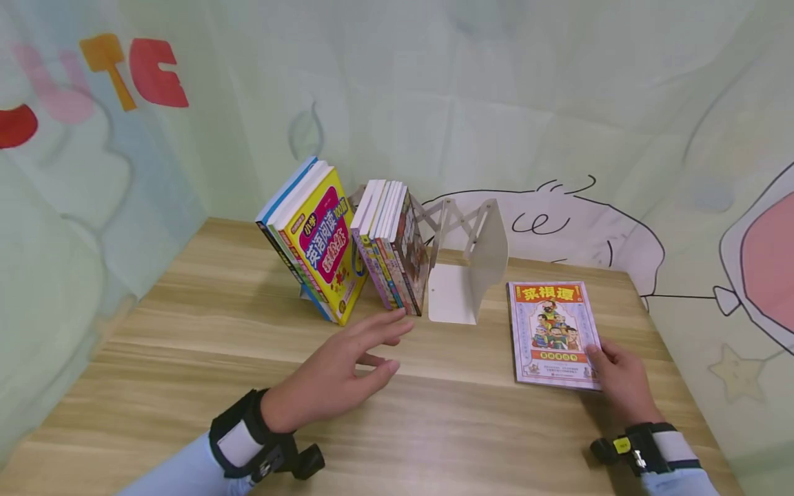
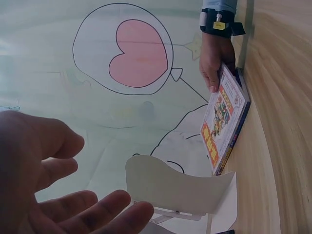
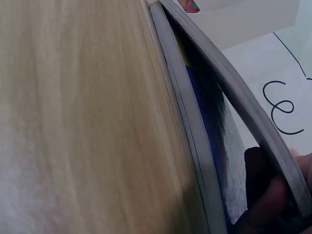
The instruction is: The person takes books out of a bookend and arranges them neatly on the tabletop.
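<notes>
My right hand (image 1: 623, 382) pinches the lower right corner of a comic-style paperback book (image 1: 552, 331) with a lilac cover and a red title band. In the right wrist view this book's page edge (image 3: 243, 105) bows upward, its near end raised. Underneath, a second book (image 3: 187, 112) lies flat on the wooden table, mostly hidden from above. My left hand (image 1: 338, 365) hovers over the table with fingers loosely extended, holding nothing. Its fingertips are near a row of thin books (image 1: 393, 241) that stands beside an expandable white metal bookend (image 1: 453, 293).
Larger books, a yellow one (image 1: 325, 241) foremost, lean to the left at the rack's left end. A printed cloth backdrop (image 1: 260, 83) rises behind and beside the table (image 1: 434, 420). The bookend's right plate (image 1: 490, 248) stands between the thin books and the paperback.
</notes>
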`<state>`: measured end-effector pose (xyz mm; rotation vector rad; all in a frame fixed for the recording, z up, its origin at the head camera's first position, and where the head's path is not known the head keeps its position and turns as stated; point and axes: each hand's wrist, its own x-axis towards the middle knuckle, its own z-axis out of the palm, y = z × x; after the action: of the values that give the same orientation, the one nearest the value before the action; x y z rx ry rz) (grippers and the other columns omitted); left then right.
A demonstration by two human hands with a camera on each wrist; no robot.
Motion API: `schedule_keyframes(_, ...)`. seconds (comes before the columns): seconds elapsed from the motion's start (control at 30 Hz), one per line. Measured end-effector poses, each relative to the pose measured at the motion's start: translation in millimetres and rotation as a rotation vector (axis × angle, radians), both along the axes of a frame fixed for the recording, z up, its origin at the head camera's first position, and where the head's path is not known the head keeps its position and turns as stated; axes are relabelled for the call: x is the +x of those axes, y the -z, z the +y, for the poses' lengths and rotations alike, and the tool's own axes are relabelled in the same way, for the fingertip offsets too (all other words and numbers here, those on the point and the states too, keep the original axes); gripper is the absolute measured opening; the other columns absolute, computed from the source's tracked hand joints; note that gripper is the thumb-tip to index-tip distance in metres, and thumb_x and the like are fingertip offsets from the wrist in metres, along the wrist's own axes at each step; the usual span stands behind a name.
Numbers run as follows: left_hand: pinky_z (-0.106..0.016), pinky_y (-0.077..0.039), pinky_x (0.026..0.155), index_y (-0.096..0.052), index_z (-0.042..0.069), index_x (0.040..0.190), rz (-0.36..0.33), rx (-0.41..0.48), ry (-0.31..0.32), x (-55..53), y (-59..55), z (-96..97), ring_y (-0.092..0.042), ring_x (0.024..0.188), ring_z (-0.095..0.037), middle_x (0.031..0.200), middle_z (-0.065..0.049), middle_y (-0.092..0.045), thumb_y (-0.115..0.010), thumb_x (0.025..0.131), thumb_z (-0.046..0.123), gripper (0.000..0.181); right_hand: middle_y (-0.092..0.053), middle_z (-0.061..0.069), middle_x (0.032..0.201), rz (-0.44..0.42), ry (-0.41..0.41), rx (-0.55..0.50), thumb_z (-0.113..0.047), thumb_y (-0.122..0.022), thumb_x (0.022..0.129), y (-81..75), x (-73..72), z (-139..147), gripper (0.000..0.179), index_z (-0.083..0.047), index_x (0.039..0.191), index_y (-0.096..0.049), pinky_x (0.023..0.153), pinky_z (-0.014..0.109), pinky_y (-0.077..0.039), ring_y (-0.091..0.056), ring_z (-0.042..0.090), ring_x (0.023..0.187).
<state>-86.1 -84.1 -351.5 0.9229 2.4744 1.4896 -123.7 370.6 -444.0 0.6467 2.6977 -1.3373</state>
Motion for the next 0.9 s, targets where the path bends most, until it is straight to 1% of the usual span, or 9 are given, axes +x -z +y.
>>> schedule_keyframes(0.13, -0.021, -0.052, 0.081, -0.040, 0.035, 0.139, 0.012, 0.005, 0.007, -1.4, 0.4, 0.4, -0.052, 0.117, -0.009, 0.148, 0.013, -0.029, -0.056, 0.094, 0.026, 0.049, -0.055, 0.015, 0.122, -0.025, -0.016, 0.021, -0.062, -0.037, 0.090, -2.5, -4.6, 1, 0.077, -0.009, 0.146, -0.031, 0.061, 0.023, -0.049, -0.055, 0.019, 0.089)
schedule_keyframes(0.23, -0.021, -0.052, 0.081, -0.040, 0.034, 0.139, 0.014, 0.007, 0.012, -1.8, 1.4, 0.5, -0.052, 0.117, -0.009, 0.148, 0.013, -0.029, -0.055, 0.094, 0.026, 0.048, -0.056, 0.016, 0.121, -0.023, -0.031, 0.036, -0.062, -0.038, 0.090, -2.8, -5.9, 1, 0.077, -0.008, 0.145, -0.031, 0.061, 0.023, -0.049, -0.056, 0.020, 0.090)
schedule_keyframes(0.4, -0.021, -0.052, 0.081, -0.041, 0.034, 0.139, 0.008, 0.002, 0.009, -1.7, 3.3, -0.1, -0.053, 0.116, -0.009, 0.148, 0.013, -0.029, -0.055, 0.094, 0.027, 0.047, -0.053, 0.019, 0.126, -0.040, -0.018, 0.053, -0.061, -0.040, 0.089, -1.5, -5.9, 1, 0.077, -0.010, 0.146, -0.031, 0.059, 0.021, -0.048, -0.055, 0.024, 0.095)
schedule_keyframes(0.5, -0.021, -0.052, 0.081, -0.042, 0.034, 0.139, 0.004, -0.006, 0.004, -1.5, 4.1, -0.6, -0.053, 0.116, -0.008, 0.148, 0.013, -0.029, -0.055, 0.094, 0.028, 0.047, -0.052, 0.021, 0.127, -0.042, -0.007, 0.080, -0.062, -0.042, 0.089, -1.2, -4.6, 0, 0.078, -0.008, 0.144, -0.035, 0.059, 0.022, -0.047, -0.055, 0.025, 0.096)
schedule_keyframes(0.67, -0.020, -0.051, 0.081, -0.042, 0.033, 0.139, 0.020, -0.029, -0.002, -0.6, 5.2, -1.3, -0.053, 0.116, -0.010, 0.148, 0.012, -0.029, -0.054, 0.094, 0.030, 0.047, -0.054, 0.021, 0.122, -0.026, -0.015, 0.152, -0.058, -0.045, 0.090, -5.4, -0.6, -1, 0.072, -0.006, 0.140, -0.043, 0.061, 0.024, -0.045, -0.054, 0.026, 0.096)
schedule_keyframes(0.83, -0.022, -0.051, 0.083, -0.042, 0.032, 0.139, 0.013, -0.030, 0.009, -0.1, 6.5, -1.6, -0.052, 0.118, -0.012, 0.149, 0.012, -0.028, -0.054, 0.095, 0.032, 0.046, -0.054, 0.021, 0.122, -0.025, 0.002, 0.223, -0.053, -0.046, 0.091, -8.4, 4.2, -3, 0.066, -0.003, 0.134, -0.048, 0.064, 0.029, -0.042, -0.050, 0.030, 0.101)
schedule_keyframes(0.9, -0.023, -0.051, 0.085, -0.042, 0.033, 0.139, 0.024, -0.038, 0.010, -0.2, 7.3, -1.7, -0.052, 0.119, -0.011, 0.149, 0.013, -0.028, -0.053, 0.095, 0.033, 0.046, -0.054, 0.021, 0.122, -0.015, 0.007, 0.245, -0.052, -0.045, 0.092, -8.3, 5.4, -4, 0.064, -0.002, 0.132, -0.050, 0.066, 0.030, -0.041, -0.050, 0.031, 0.103)
